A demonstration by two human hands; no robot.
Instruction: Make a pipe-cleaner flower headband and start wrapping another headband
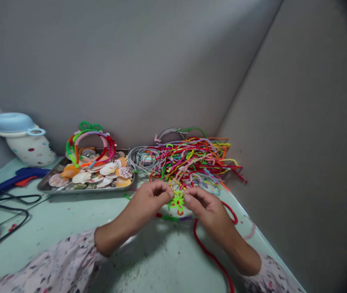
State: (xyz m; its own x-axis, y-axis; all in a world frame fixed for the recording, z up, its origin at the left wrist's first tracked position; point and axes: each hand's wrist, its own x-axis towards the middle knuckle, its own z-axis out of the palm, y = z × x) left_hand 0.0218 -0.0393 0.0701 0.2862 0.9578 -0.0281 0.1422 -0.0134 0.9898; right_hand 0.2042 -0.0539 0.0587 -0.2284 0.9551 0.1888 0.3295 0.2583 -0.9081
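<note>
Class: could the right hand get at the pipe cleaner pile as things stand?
Probably yes: the pile lies just beyond the right hand, with nothing tall seen between them, though it would likely need to release the green flower first.

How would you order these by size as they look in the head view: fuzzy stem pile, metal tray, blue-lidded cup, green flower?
1. Fuzzy stem pile and metal tray: too alike to rank
2. Blue-lidded cup
3. Green flower, clearly smallest
</note>
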